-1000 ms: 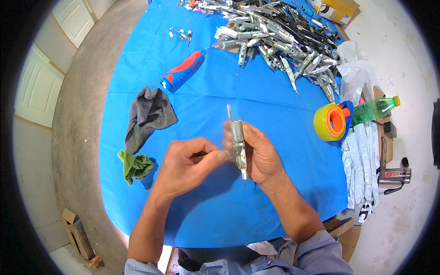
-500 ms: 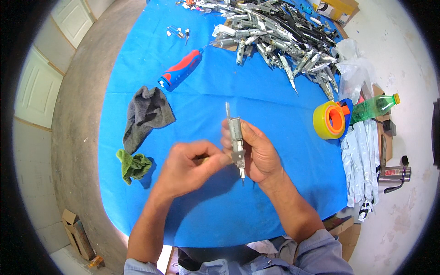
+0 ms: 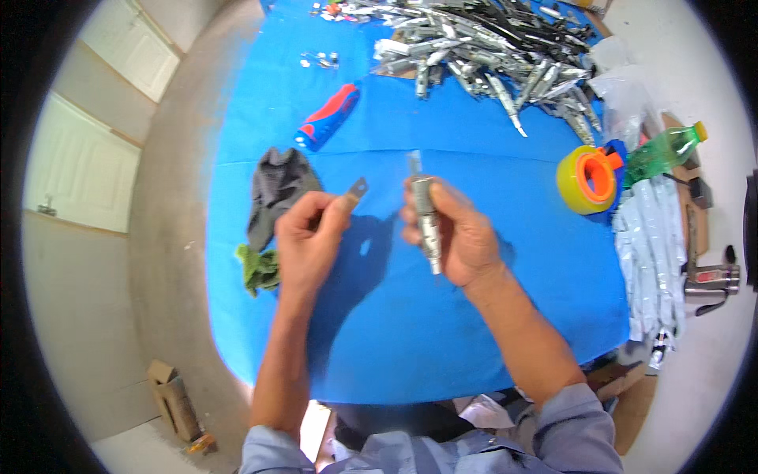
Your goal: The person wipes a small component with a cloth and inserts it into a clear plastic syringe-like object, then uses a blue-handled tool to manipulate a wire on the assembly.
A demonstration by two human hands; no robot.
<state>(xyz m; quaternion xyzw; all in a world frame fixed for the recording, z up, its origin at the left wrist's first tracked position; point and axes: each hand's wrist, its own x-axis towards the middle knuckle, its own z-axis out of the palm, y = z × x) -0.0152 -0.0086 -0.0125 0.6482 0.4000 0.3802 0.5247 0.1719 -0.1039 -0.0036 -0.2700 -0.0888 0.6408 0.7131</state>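
My left hand is closed over the table's left side, near the grey cloth. Between its thumb and fingers it pinches a small flat metal piece with a hole near its end. My right hand is wrapped round a slim grey and silver device. A clear narrow strip sticks out of the device's far end, and its near end tapers to a thin tip. The device is tilted slightly, and its exact kind cannot be made out. The two hands are apart.
A large pile of similar devices covers the table's far side. A red and blue screwdriver handle, grey cloth and green cloth lie left. Yellow tape, a green bottle and pale plastic bags stand right.
My left hand has moved away from the device, left and farther off, and the flat metal piece now shows in it. My right hand still holds the device. The view has shifted.
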